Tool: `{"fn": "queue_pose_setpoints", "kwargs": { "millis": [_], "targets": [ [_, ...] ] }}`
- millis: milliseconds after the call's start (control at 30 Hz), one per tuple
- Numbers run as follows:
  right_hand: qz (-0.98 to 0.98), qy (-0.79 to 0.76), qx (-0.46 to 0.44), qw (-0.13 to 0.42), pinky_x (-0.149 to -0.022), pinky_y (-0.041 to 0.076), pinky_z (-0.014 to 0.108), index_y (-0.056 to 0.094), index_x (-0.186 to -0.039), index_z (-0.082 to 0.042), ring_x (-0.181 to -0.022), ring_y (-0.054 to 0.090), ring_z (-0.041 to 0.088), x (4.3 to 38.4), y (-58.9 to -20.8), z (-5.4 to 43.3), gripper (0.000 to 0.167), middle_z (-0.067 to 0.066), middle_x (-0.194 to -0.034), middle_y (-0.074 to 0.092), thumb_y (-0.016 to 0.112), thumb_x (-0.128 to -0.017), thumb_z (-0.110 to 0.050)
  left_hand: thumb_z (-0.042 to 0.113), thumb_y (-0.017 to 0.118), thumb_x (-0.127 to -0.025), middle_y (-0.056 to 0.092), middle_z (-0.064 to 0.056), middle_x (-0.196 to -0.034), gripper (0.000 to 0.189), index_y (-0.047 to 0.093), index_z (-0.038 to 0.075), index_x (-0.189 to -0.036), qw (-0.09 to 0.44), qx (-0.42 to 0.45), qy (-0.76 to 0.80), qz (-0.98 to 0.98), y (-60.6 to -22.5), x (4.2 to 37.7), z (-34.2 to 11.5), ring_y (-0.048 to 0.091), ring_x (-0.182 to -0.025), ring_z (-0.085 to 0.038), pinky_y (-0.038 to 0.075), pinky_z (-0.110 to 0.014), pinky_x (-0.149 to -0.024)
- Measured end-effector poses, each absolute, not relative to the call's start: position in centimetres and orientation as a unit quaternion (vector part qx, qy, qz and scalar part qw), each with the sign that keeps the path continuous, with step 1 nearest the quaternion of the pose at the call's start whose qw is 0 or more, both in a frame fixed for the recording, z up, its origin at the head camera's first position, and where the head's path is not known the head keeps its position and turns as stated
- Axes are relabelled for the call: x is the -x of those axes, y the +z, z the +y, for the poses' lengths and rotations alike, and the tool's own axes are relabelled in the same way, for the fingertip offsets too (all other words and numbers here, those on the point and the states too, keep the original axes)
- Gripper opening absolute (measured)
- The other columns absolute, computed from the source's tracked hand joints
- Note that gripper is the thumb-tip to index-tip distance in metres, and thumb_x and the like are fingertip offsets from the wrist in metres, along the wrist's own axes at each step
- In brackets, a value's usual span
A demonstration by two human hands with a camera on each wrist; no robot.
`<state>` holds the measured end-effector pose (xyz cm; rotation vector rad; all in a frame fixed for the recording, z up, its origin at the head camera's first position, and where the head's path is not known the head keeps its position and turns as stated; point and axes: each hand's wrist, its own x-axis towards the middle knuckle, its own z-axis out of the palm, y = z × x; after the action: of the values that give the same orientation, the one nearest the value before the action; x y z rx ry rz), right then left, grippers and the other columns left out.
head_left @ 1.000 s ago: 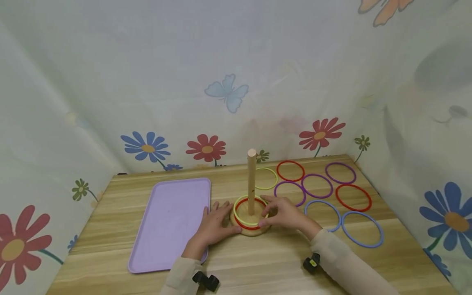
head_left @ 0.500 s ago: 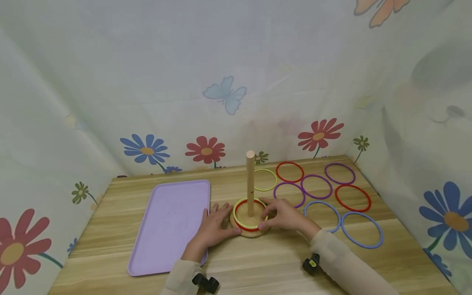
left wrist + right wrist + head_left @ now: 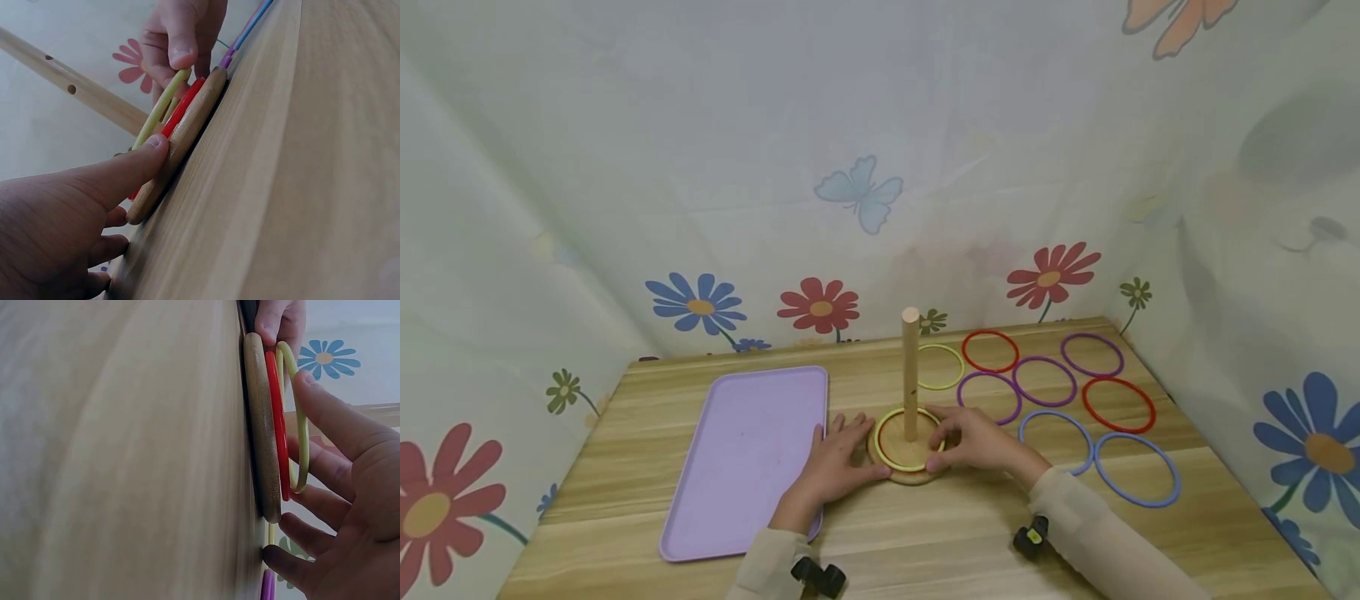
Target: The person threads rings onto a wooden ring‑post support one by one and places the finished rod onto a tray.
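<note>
A wooden peg stand has a round base [image 3: 904,477] with an upright peg [image 3: 911,375]. Around the peg, a red ring [image 3: 278,425] lies close over the base. Just above it hangs a yellow ring [image 3: 164,100], also around the peg, slightly tilted and apart from the red one. My right hand [image 3: 977,442] pinches the yellow ring at its right side between thumb and fingers. My left hand [image 3: 838,458] rests at the base's left side, its fingers straight and spread, with the thumb pressing on the base's rim beside the red ring.
A purple tray [image 3: 745,467] lies left of the stand. To the right are another yellow ring [image 3: 962,367], two red rings [image 3: 1018,352] [image 3: 1153,411], several purple rings [image 3: 1122,362] and two blue rings [image 3: 1092,450] [image 3: 1177,483]. A flowered cloth [image 3: 737,208] hangs behind the table [image 3: 925,550].
The yellow ring has come down a little toward the base in my right hand, covering more of the red ring in the head view. My left hand has stayed in place.
</note>
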<state>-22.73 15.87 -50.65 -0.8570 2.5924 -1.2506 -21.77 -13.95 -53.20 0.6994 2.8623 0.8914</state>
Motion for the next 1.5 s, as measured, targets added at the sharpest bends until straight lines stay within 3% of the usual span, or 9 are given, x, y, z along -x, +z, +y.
{"fn": "queue_pose_setpoints", "kwargs": {
  "millis": [367,767,1500],
  "targets": [
    [0.856,-0.421,0.291,0.074,-0.119,0.035,0.058,0.080,-0.099,-0.010,-0.147,0.045,0.043,22.72,-51.06,16.02,0.030,0.026,-0.158,0.047,0.094,-0.080,-0.029,0.062,0.078,-0.088,0.044,-0.018,-0.163,0.092,0.050,0.009,-0.158,0.038,-0.222,0.294,0.929,-53.19,21.69,-13.95,0.025,-0.155,-0.052,0.005,-0.076,-0.121],
    [0.863,-0.416,0.275,0.075,-0.120,0.032,0.062,0.075,-0.122,0.002,-0.144,0.044,0.049,22.67,-50.93,16.16,0.054,0.028,-0.155,0.049,0.096,-0.079,-0.024,0.062,0.077,-0.089,0.043,-0.018,-0.164,0.091,0.050,0.009,-0.158,0.044,-0.225,0.289,0.930,-53.08,21.62,-13.95,0.024,-0.155,-0.053,0.006,-0.076,-0.121],
    [0.860,-0.425,0.272,0.071,-0.119,0.033,0.063,0.070,-0.131,0.007,-0.145,0.041,0.050,22.34,-50.56,16.24,0.063,0.029,-0.157,0.046,0.092,-0.083,-0.027,0.062,0.079,-0.087,0.043,-0.017,-0.164,0.092,0.051,0.010,-0.158,0.041,-0.219,0.286,0.932,-53.01,21.62,-13.93,0.024,-0.155,-0.052,0.005,-0.074,-0.122]
  ]
}}
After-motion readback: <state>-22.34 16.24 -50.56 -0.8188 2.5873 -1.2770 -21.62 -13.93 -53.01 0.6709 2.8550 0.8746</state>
